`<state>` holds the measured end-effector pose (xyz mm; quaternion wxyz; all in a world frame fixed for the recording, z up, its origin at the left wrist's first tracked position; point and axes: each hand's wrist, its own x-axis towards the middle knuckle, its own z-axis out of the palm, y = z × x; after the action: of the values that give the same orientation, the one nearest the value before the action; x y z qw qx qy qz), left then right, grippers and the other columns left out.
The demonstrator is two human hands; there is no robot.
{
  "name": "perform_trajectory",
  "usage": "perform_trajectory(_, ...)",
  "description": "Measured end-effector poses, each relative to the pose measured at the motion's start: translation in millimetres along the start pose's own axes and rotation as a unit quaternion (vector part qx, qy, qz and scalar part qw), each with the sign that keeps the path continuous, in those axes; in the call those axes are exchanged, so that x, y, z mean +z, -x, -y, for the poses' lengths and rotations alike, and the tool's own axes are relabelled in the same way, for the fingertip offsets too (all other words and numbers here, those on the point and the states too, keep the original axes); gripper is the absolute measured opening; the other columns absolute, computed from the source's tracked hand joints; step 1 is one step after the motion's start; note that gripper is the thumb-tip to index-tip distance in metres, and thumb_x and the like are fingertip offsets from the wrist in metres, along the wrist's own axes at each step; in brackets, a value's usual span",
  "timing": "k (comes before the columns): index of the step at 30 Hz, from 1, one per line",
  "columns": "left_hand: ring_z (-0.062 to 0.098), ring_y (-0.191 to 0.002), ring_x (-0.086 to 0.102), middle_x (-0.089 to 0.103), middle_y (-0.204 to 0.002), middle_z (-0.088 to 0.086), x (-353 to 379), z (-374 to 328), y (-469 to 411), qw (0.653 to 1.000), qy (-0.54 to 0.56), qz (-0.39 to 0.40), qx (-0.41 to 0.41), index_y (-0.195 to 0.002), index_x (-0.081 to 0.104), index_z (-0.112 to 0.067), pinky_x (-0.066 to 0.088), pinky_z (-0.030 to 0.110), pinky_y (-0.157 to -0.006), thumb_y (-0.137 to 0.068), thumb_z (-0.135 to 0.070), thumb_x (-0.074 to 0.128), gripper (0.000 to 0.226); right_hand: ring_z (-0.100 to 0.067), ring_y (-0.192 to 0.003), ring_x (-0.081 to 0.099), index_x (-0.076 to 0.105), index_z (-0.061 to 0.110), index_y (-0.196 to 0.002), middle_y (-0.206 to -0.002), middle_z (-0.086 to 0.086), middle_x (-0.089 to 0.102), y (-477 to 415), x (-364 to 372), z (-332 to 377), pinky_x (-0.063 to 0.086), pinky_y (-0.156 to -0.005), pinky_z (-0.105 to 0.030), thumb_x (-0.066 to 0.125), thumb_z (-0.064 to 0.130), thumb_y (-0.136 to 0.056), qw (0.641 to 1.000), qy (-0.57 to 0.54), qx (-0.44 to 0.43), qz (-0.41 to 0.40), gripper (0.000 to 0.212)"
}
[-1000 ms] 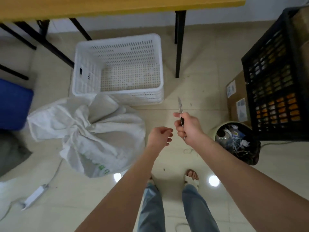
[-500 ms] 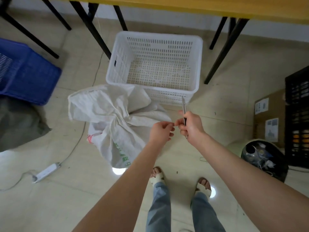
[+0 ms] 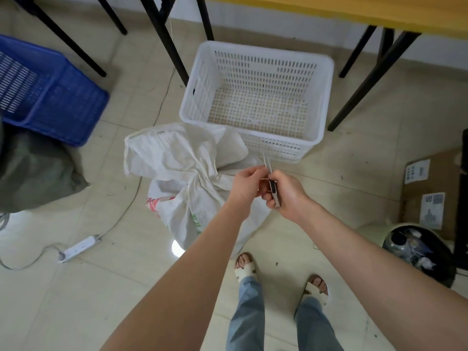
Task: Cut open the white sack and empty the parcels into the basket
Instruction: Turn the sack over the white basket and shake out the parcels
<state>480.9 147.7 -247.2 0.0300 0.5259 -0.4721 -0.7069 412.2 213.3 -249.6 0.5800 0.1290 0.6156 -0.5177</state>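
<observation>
Progress: early. The white sack (image 3: 177, 160) is bunched shut at its neck with no cut visible. The parcels are hidden inside, and both cutting and emptying remain.
Blue crate (image 3: 50, 97): far left of the hands, well apart.
Power strip (image 3: 78, 249): on the floor left of the hands; its cord runs past the sack and could likely snag.
Sack position: just left of and under the hands, against the basket's near wall.
Left hand (image 3: 249, 184): fingers curled at the cutter's blade end; whether they pinch or only touch it, I cannot tell.
Cutter (image 3: 274, 193): blade points away, toward the basket.
Right hand (image 3: 288, 196): wrapped around the cutter's handle.
Basket (image 3: 276, 145): just beyond the hands, open-topped and holding no parcels, between the surface's black legs.
Bin (image 3: 417, 249): far right, with bare floor between it and the hands.
</observation>
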Motion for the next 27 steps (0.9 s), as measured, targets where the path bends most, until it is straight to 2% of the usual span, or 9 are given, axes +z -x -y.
perform_trajectory(3, 0.016, -0.061, 0.055, 0.062, -0.066, 0.002, -8, 2, -4, 0.999, 0.01, -0.036, 0.002, -0.084, 0.069, -0.012, 0.05, 0.028, -0.069, -0.092, -0.017, 0.056, 0.016, -0.009, -0.038, 0.039, 0.059, 0.011, -0.08, -0.059, -0.003, 0.048, 0, 3, -4, 0.023, -0.033, -0.017, 0.042, 0.023, -0.097, 0.998, 0.032, 0.021, 0.04, 0.027)
perform_trajectory(5, 0.014, -0.06, 0.058, 0.063, -0.068, 0.004, -12, 3, -5, 0.998, 0.032, -0.05, 0.007, -0.085, 0.069, -0.011, 0.051, 0.027, -0.071, -0.094, -0.015, 0.054, 0.017, -0.007, -0.036, 0.032, 0.061, 0.012, -0.082, -0.057, -0.001, 0.046, -1, 4, -8, 0.02, -0.032, -0.016, 0.047, 0.032, -0.097, 0.998, 0.034, 0.01, 0.044, 0.029)
perform_trajectory(9, 0.003, -0.054, 0.062, 0.064, -0.068, 0.002, -15, 3, -5, 0.998, 0.027, -0.058, 0.018, -0.09, 0.069, -0.006, 0.053, 0.014, -0.061, -0.094, -0.012, 0.054, 0.016, -0.007, -0.036, 0.026, 0.061, 0.009, -0.084, -0.046, 0.005, 0.038, -3, 9, -14, 0.019, -0.035, -0.018, 0.047, 0.039, -0.098, 0.996, 0.081, -0.037, 0.027, 0.036)
perform_trajectory(12, 0.01, -0.065, 0.064, 0.067, -0.072, 0.004, -17, 5, -5, 0.997, 0.039, -0.071, 0.01, -0.099, 0.07, -0.002, 0.055, 0.023, -0.072, -0.094, -0.011, 0.054, 0.019, -0.007, -0.036, 0.025, 0.053, 0.01, -0.082, -0.045, 0.005, 0.035, -3, 16, -16, 0.017, -0.035, -0.018, 0.042, 0.03, -0.1, 0.994, 0.093, -0.049, 0.032, 0.029)
perform_trajectory(14, 0.012, -0.066, 0.064, 0.068, -0.075, 0.005, -20, 6, -5, 0.996, 0.046, -0.074, 0.006, -0.095, 0.071, -0.004, 0.055, 0.029, -0.076, -0.095, -0.011, 0.053, 0.019, -0.008, -0.038, 0.024, 0.052, 0.01, -0.083, -0.051, 0.001, 0.035, -2, 20, -17, 0.016, -0.036, -0.019, 0.037, 0.023, -0.1, 0.993, 0.1, -0.06, 0.035, 0.026)
perform_trajectory(17, 0.01, -0.056, 0.059, 0.068, -0.074, 0.004, -24, 7, -6, 0.996, 0.046, -0.08, 0.001, -0.089, 0.071, -0.007, 0.052, 0.029, -0.069, -0.095, -0.012, 0.053, 0.02, -0.008, -0.039, 0.024, 0.052, 0.011, -0.088, -0.055, -0.001, 0.038, -3, 24, -19, 0.015, -0.037, -0.019, 0.034, 0.015, -0.098, 0.992, 0.099, -0.066, 0.04, 0.021)
perform_trajectory(20, 0.006, -0.046, 0.055, 0.067, -0.071, 0.003, -27, 6, -7, 0.996, 0.032, -0.085, 0.0, -0.08, 0.07, -0.013, 0.048, 0.027, -0.063, -0.094, -0.013, 0.054, 0.021, -0.008, -0.037, 0.025, 0.049, 0.009, -0.078, -0.057, -0.002, 0.046, -4, 28, -19, 0.015, -0.036, -0.018, 0.029, 0.005, -0.092, 0.995, 0.078, -0.054, 0.042, 0.025)
perform_trajectory(24, 0.01, -0.057, 0.058, 0.066, -0.072, 0.001, -30, 5, -7, 0.996, 0.041, -0.085, 0.003, -0.079, 0.069, -0.014, 0.05, 0.023, -0.062, -0.095, -0.011, 0.053, 0.022, -0.008, -0.039, 0.025, 0.053, 0.006, -0.086, -0.061, -0.003, 0.051, -5, 29, -21, 0.016, -0.036, -0.017, 0.029, 0.001, -0.088, 0.996, 0.051, -0.049, 0.048, 0.024)
perform_trajectory(27, 0.011, -0.054, 0.055, 0.065, -0.069, 0.0, -33, 4, -8, 0.995, 0.041, -0.093, -0.001, -0.083, 0.07, -0.013, 0.05, 0.025, -0.064, -0.094, -0.013, 0.054, 0.02, -0.009, -0.043, 0.025, 0.056, 0.008, -0.081, -0.059, -0.002, 0.05, -8, 31, -22, 0.017, -0.037, -0.019, 0.031, 0.002, -0.087, 0.996, 0.047, -0.042, 0.057, 0.026)
